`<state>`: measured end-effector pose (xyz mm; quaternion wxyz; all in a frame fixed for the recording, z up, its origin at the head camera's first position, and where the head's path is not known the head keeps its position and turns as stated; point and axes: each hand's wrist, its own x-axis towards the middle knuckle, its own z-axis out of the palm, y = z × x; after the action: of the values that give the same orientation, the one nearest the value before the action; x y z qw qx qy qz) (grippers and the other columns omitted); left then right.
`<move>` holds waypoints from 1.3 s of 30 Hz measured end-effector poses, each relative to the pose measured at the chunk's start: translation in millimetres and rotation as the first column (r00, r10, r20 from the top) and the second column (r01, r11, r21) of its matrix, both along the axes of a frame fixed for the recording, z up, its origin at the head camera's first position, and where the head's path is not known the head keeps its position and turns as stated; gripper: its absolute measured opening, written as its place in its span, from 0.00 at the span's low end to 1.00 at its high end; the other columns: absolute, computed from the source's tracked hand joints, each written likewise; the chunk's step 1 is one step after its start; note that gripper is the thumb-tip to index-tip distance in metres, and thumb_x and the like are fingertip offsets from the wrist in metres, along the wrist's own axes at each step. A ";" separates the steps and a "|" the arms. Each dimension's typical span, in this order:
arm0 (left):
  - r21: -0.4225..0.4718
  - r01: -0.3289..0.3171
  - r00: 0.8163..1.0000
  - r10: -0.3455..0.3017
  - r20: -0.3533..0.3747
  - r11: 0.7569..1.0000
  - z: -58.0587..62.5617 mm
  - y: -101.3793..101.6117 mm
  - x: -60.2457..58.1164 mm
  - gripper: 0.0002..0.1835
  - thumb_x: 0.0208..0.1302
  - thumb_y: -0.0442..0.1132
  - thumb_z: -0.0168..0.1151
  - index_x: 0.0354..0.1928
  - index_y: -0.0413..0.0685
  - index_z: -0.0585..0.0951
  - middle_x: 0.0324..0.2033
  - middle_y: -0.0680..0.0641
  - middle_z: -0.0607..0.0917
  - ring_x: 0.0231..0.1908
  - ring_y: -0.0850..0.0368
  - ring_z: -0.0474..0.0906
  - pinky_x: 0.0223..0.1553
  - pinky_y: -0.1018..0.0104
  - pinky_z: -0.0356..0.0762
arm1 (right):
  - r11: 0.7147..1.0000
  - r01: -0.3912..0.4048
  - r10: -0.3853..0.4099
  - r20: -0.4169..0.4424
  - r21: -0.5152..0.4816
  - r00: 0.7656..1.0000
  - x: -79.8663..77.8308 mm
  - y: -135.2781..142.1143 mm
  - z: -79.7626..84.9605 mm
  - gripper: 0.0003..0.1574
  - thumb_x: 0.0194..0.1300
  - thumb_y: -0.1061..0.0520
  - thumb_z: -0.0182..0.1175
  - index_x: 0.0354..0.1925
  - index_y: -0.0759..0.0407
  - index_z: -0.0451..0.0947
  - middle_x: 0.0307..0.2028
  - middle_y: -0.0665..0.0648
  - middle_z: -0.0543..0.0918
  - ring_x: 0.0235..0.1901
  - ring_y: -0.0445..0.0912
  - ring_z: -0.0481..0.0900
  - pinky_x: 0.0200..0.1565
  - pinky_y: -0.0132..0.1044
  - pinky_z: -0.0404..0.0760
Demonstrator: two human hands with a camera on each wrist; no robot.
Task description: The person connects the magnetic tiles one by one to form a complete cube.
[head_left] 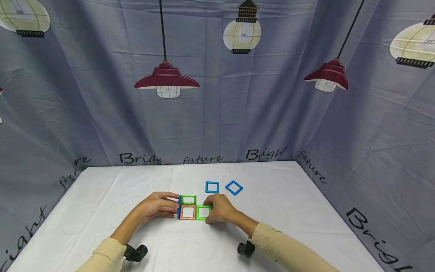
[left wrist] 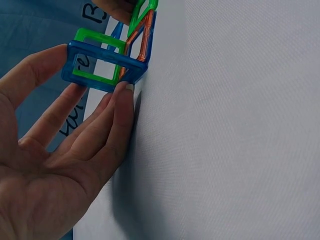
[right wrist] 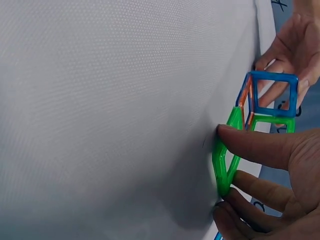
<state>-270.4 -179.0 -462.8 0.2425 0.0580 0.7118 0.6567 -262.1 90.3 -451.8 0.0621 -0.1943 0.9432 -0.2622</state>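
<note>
Magnetic frame tiles form a small build on the white table. An orange square tile lies flat at its front, with a green square tile standing behind it and a blue square tile standing along its left side. My left hand rests its fingertips against the blue tile from the left, fingers mostly straight. On the right, my right hand pinches another green square tile between thumb and fingers. That tile's left edge meets the orange tile's right edge.
Two blue square tiles lie behind the build: one nearly straight, the other turned like a diamond. A grey curtain printed with lamps and lettering rises around the table.
</note>
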 end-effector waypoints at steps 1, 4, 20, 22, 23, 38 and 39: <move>0.001 0.002 1.000 -0.002 0.001 1.000 0.2 0.0 0.4 0.35 0.62 0.39 0.70 0.68 0.30 0.71 0.51 0.33 0.86 0.45 0.48 0.88 0.47 0.56 0.87 | 1.000 0.000 0.000 0.001 0.001 1.000 -0.2 -0.5 -0.5 0.33 0.38 0.62 0.83 0.47 0.62 0.86 0.37 0.55 0.87 0.35 0.42 0.75 0.40 0.35 0.80; 0.005 0.007 1.000 -0.007 0.000 1.000 0.0 -0.3 1.2 0.35 0.62 0.39 0.70 0.68 0.30 0.70 0.51 0.32 0.86 0.45 0.48 0.88 0.47 0.56 0.87 | 1.000 0.002 -0.002 0.003 0.004 1.000 -0.3 -1.2 -0.7 0.33 0.38 0.62 0.84 0.47 0.62 0.87 0.37 0.54 0.87 0.35 0.42 0.75 0.40 0.35 0.80; 0.005 -0.004 1.000 0.004 0.004 1.000 -1.6 -0.9 0.3 0.35 0.61 0.40 0.71 0.67 0.31 0.72 0.52 0.32 0.86 0.45 0.48 0.88 0.47 0.56 0.87 | 0.999 0.043 -0.043 0.036 0.009 0.998 -2.9 2.8 -3.1 0.37 0.38 0.62 0.84 0.49 0.64 0.82 0.40 0.56 0.82 0.39 0.46 0.75 0.47 0.42 0.81; 0.005 -0.006 1.000 0.006 0.002 1.000 -1.7 -1.0 0.1 0.35 0.61 0.39 0.71 0.68 0.31 0.72 0.52 0.32 0.85 0.45 0.48 0.88 0.47 0.56 0.87 | 0.999 0.044 -0.044 0.041 0.001 0.998 -4.4 3.7 -3.6 0.35 0.38 0.62 0.84 0.47 0.64 0.82 0.39 0.55 0.82 0.38 0.45 0.73 0.46 0.41 0.80; 0.006 -0.007 1.000 0.007 0.001 1.000 -1.7 -1.0 0.0 0.35 0.61 0.39 0.71 0.67 0.31 0.72 0.52 0.32 0.85 0.45 0.48 0.88 0.47 0.56 0.87 | 0.999 0.042 -0.042 0.043 -0.001 0.998 -4.9 3.9 -3.8 0.35 0.37 0.62 0.84 0.46 0.63 0.82 0.38 0.55 0.81 0.38 0.45 0.73 0.45 0.40 0.80; 0.007 -0.017 1.000 0.017 0.004 1.000 -3.5 -0.7 0.1 0.34 0.61 0.39 0.71 0.67 0.32 0.72 0.51 0.33 0.86 0.45 0.48 0.88 0.46 0.56 0.87 | 0.999 0.044 -0.040 0.101 -0.032 0.994 -1.7 0.6 11.4 0.37 0.39 0.67 0.82 0.51 0.66 0.80 0.42 0.60 0.82 0.40 0.48 0.77 0.46 0.45 0.83; 0.005 -0.016 1.000 0.016 0.000 1.000 -3.5 -0.8 -0.1 0.34 0.61 0.39 0.71 0.67 0.32 0.72 0.51 0.33 0.86 0.45 0.48 0.88 0.46 0.56 0.87 | 0.998 0.044 -0.040 0.107 -0.037 0.993 -1.7 0.4 13.6 0.38 0.39 0.68 0.81 0.52 0.66 0.80 0.42 0.60 0.82 0.41 0.48 0.76 0.47 0.45 0.83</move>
<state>-270.6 -179.7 -466.3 0.2372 0.0529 0.7104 0.6604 -263.9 90.7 -438.2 0.1027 -0.1614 0.9372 -0.2918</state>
